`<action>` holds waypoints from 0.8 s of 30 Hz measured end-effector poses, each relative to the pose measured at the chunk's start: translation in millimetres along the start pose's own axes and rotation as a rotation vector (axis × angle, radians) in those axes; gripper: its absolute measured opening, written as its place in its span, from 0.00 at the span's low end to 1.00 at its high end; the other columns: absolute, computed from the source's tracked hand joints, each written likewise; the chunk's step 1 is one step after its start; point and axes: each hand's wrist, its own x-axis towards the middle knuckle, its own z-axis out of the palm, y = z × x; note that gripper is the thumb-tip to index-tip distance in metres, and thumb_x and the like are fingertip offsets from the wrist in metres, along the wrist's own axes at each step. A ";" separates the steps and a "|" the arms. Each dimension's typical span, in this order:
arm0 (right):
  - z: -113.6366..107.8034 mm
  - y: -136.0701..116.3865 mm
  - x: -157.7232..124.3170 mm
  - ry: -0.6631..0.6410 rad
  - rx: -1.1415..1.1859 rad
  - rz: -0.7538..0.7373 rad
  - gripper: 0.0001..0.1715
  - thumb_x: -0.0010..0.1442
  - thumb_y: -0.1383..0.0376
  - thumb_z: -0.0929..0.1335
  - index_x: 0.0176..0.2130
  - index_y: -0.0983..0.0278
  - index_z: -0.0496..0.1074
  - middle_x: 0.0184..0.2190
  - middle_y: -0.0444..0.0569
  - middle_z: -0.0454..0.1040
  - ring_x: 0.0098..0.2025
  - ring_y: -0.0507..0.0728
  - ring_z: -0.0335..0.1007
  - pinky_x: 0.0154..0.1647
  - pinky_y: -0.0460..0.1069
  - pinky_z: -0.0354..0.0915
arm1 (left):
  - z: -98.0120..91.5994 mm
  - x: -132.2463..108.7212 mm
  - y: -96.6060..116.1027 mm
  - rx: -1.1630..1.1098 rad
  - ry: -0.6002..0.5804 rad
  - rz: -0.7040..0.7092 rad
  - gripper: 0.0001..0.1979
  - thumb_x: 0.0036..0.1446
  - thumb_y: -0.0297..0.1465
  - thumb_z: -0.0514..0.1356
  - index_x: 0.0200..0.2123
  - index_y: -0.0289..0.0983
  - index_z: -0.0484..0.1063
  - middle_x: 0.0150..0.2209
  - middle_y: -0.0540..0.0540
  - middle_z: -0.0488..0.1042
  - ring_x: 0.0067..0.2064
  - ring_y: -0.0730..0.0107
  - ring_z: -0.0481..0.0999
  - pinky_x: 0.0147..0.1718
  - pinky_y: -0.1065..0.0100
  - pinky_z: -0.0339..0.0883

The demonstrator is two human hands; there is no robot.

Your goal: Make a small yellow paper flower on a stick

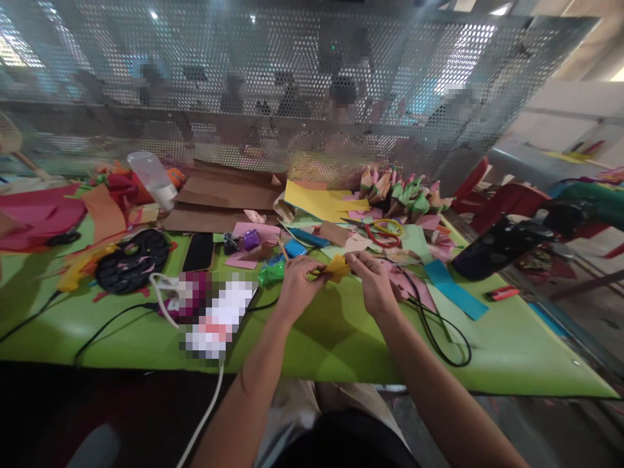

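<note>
Just above the green tabletop (pixel 336 351), a small piece of yellow paper (pixel 337 268) is held between my two hands. My left hand (pixel 303 281) pinches its left side, fingers closed. On the right side, my right hand (pixel 371 276) grips the paper between thumb and fingers. A slim stick-like thing, too blurred to name, shows by the left fingers. Beyond the hands lie a pair of scissors with red and yellow handles (pixel 385 233) and scraps of coloured paper. A shiny green bundle (pixel 272 272) sits left of my left hand.
Folded paper flowers (pixel 409 195) stand at the back right, near a yellow sheet (pixel 319 203). To the left are a phone (pixel 199 252), a black round tray (pixel 134 261), a yellow glue gun (pixel 85 270) and cables. A dark bottle (pixel 494 247) leans at the right edge.
</note>
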 end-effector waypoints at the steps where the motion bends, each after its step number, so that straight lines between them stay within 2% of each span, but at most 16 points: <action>1: -0.6 -0.6 -0.2 0.000 0.000 -0.004 0.21 0.54 0.45 0.72 0.30 0.60 0.75 0.28 0.45 0.73 0.33 0.56 0.64 0.37 0.51 0.62 | -0.5 0.0 -0.8 -0.018 0.019 -0.002 0.01 0.53 0.30 0.69 0.31 0.41 0.81 0.33 0.46 0.81 0.41 0.59 0.77 0.46 0.58 0.68; 7: 1.4 4.2 -0.5 -0.081 0.006 0.044 0.22 0.46 0.49 0.77 0.35 0.60 0.78 0.33 0.48 0.76 0.34 0.57 0.68 0.36 0.51 0.63 | -1.1 0.2 -3.6 -0.036 0.034 0.013 0.01 0.55 0.30 0.67 0.31 0.40 0.80 0.33 0.46 0.81 0.41 0.60 0.77 0.45 0.59 0.69; 12: 0.7 9.9 0.6 -0.073 -0.142 -0.096 0.14 0.45 0.55 0.78 0.32 0.59 0.79 0.30 0.45 0.72 0.31 0.55 0.63 0.33 0.50 0.59 | -3.1 1.7 0.2 0.018 0.046 0.050 0.06 0.51 0.26 0.70 0.33 0.41 0.81 0.38 0.45 0.82 0.47 0.57 0.77 0.52 0.55 0.66; 15: -2.2 9.8 2.1 -0.032 -0.146 -0.173 0.09 0.47 0.59 0.76 0.30 0.59 0.78 0.30 0.45 0.72 0.31 0.55 0.62 0.32 0.50 0.59 | -9.9 2.9 1.1 0.025 0.151 0.038 0.13 0.51 0.28 0.71 0.41 0.43 0.80 0.47 0.45 0.80 0.54 0.57 0.74 0.58 0.53 0.62; 17: -3.2 8.2 2.5 -0.001 -0.143 -0.230 0.06 0.47 0.61 0.75 0.29 0.59 0.77 0.32 0.46 0.73 0.34 0.56 0.65 0.34 0.51 0.61 | -13.8 3.3 -1.0 -0.039 0.267 -0.043 0.18 0.52 0.32 0.70 0.47 0.43 0.77 0.52 0.44 0.78 0.57 0.56 0.72 0.59 0.54 0.62; 19: -3.0 5.8 1.8 0.025 -0.140 -0.272 0.05 0.47 0.63 0.74 0.29 0.58 0.77 0.33 0.47 0.74 0.37 0.58 0.68 0.37 0.52 0.63 | -14.5 3.3 -4.4 -0.198 0.312 -0.160 0.20 0.54 0.36 0.69 0.50 0.41 0.74 0.52 0.42 0.77 0.56 0.57 0.73 0.56 0.56 0.65; 21: -1.8 3.3 0.1 0.040 -0.161 -0.306 0.04 0.47 0.65 0.74 0.29 0.58 0.78 0.33 0.48 0.74 0.38 0.59 0.69 0.38 0.52 0.65 | -12.0 3.1 -7.2 -0.425 0.226 -0.276 0.21 0.56 0.40 0.67 0.50 0.39 0.74 0.48 0.41 0.79 0.51 0.59 0.76 0.51 0.59 0.69; 24: 0.9 0.1 -3.5 0.026 -0.230 -0.359 0.04 0.49 0.66 0.73 0.29 0.57 0.78 0.33 0.48 0.75 0.39 0.60 0.70 0.41 0.54 0.66 | -6.2 2.3 -8.1 -0.651 0.029 -0.402 0.19 0.57 0.46 0.64 0.42 0.36 0.77 0.40 0.42 0.81 0.43 0.62 0.78 0.44 0.63 0.71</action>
